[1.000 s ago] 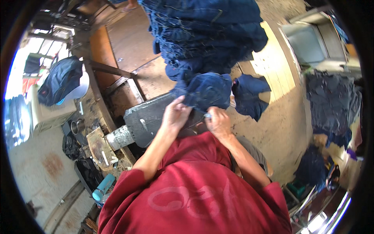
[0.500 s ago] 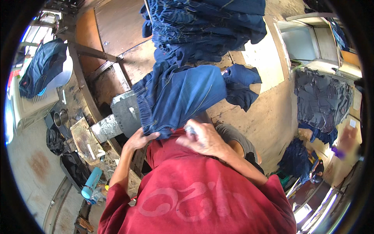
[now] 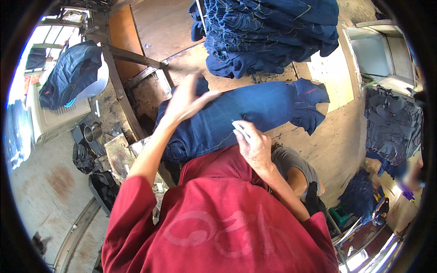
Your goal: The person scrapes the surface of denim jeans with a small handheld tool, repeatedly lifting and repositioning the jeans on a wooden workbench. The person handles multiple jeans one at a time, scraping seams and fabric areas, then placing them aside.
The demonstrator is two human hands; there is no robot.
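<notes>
Pinched lightly in R hand (image 3: 257,148), betw. thumb & fingers: slim pale stick (image 3: 242,130), poss. chalk, just by the blue jeans (image 3: 264,104). L hand (image 3: 187,102) spread wide, nothing in it, blurred over the jeans' L part; can't tell if touching. Jeans lie crosswise just beyond the red shirt (image 3: 218,200), L end near the bench (image 3: 109,116). Denim looks thick but soft: prob. fairly heavy & floppy, not slippery or fragile; best hold = bulky L end or stitched seam, w/ a full handful. Stick looks light, prob. brittle, so gentle pinch mid-length. Darker denim piece (image 3: 312,102) at jeans' R end, can't tell if joined. Off L, metal mug (image 3: 94,131); farther out, big denim pile (image 3: 268,41).
</notes>
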